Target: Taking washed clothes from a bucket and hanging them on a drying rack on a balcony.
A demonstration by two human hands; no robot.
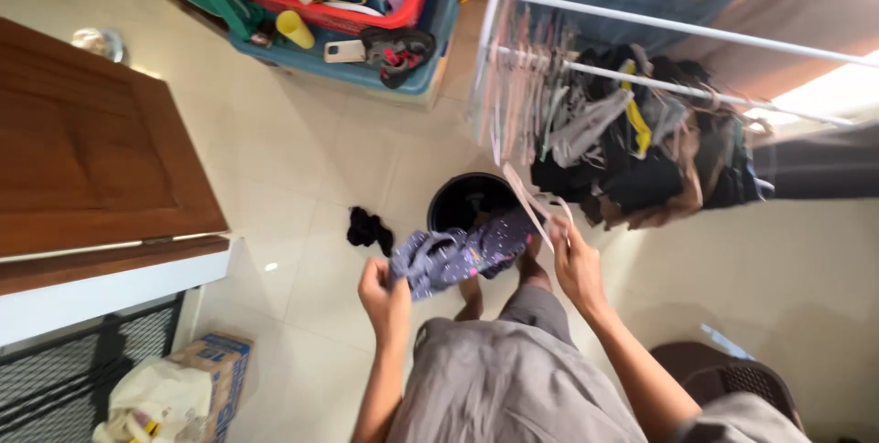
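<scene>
Holding purple garment (458,255) stretched between your hands: left hand (383,289) grips one end, right hand (575,264) clasps hanger (531,205) at other end, above black bucket (462,198).

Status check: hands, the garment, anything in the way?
Left hand grips purple patterned garment. Right hand holds its other end plus pale hanger. Black bucket directly below, drying rack ahead.

Left hand (383,292) grips a purple garment (458,258) — right hand (575,264) holds a pale hanger (529,205) above a black bucket (462,200).
</scene>
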